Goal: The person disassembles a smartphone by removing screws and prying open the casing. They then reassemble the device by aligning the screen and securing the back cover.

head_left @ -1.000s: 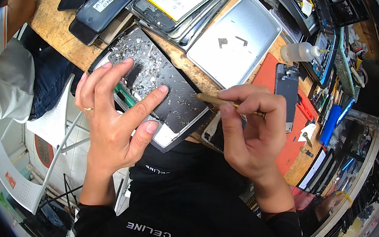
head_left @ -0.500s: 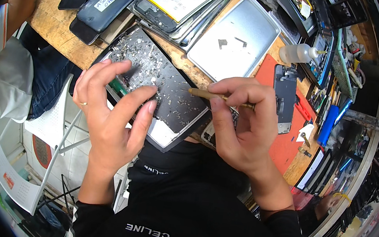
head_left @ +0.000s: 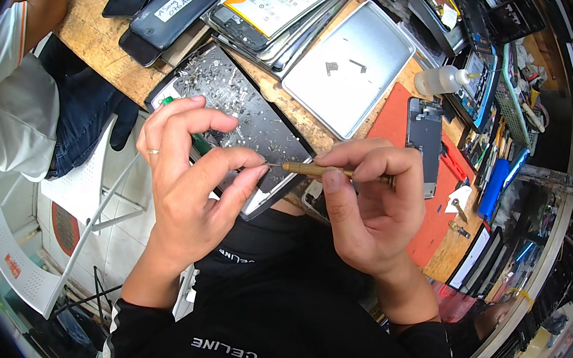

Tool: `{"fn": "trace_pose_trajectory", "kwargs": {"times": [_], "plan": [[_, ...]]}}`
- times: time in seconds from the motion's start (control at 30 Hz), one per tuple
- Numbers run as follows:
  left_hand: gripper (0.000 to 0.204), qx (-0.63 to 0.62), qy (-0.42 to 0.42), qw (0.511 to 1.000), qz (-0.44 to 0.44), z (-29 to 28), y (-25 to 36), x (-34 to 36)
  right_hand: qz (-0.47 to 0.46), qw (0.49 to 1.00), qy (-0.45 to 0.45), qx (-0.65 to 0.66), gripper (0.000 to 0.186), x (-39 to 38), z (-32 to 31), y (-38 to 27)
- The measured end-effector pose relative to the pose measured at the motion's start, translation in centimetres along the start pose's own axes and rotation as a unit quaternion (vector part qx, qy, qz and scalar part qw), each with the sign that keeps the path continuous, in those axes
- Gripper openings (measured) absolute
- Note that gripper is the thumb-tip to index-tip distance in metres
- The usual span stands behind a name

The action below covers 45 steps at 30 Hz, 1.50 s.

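Head view: R hand holds a slim brass-coloured tool btwn thumb & fingers, roughly level, thin tip pointing L. It's above the near edge of a black panel, which lies on the table & is strewn w/ tiny screws & metal bits. L hand is raised over the same panel: thumb & index nearly meet right at the tool's tip, a narrow gap at most; can't tell if they touch it or pinch sth tiny there. Other L fingers are curled, & a green handle shows behind them, prob. tucked in that hand, tho the grip itself is hidden.

Step in hand, by the look of it: fine work at the tip, both hands brought together. Next move calls for a light touch, R grip steady & tip in line w/ the L fingertips, b/c anything dropped would get lost among the loose bits.

Tool's looks: dull gold, round barrel, thicker mid-body, narrowing to a needle-thin shaft; rear end partly hidden by R fingers. Tip's too small to make out.

Nearby: silver tray w/ a few small dark pieces, & a phone part on an orange-red mat.
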State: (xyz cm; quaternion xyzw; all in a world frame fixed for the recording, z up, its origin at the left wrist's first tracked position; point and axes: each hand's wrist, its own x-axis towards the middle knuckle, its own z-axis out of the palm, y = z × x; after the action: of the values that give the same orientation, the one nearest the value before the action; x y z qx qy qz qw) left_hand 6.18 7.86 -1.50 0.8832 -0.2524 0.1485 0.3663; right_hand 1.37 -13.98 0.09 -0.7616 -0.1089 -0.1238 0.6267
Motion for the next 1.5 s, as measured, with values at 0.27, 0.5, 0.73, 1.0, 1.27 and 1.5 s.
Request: {"fn": "trace_pose_trajectory", "kwargs": {"times": [0.27,0.5,0.73,1.0,1.27,1.5], "plan": [[0.025,0.002,0.002,1.0,0.006,-0.4,0.7,-0.2,-0.019,0.999,0.042,-0.005,0.027,-0.8,0.1,-0.6],[0.024,0.008,0.0,1.0,0.007,-0.5,0.9,-0.4,-0.044,0.997,0.053,-0.027,0.028,-1.0,0.1,-0.5],[0.023,0.007,-0.003,1.0,0.008,-0.5,1.0,-0.4,-0.06,0.996,0.045,-0.048,0.028,-0.8,0.2,-0.6],[0.024,0.025,-0.033,0.999,0.009,-1.0,1.1,-0.3,-0.056,0.996,0.03,-0.059,0.029,-0.6,0.1,-0.8],[0.023,0.028,-0.041,0.999,0.008,-1.0,1.0,-0.3,-0.062,0.995,0.022,-0.07,0.029,-0.4,0.1,-0.9],[0.044,0.012,-0.059,0.998,0.002,-1.3,1.4,-0.3,-0.01,0.996,-0.02,-0.084,0.031,-0.5,-0.8,-2.1]]}}
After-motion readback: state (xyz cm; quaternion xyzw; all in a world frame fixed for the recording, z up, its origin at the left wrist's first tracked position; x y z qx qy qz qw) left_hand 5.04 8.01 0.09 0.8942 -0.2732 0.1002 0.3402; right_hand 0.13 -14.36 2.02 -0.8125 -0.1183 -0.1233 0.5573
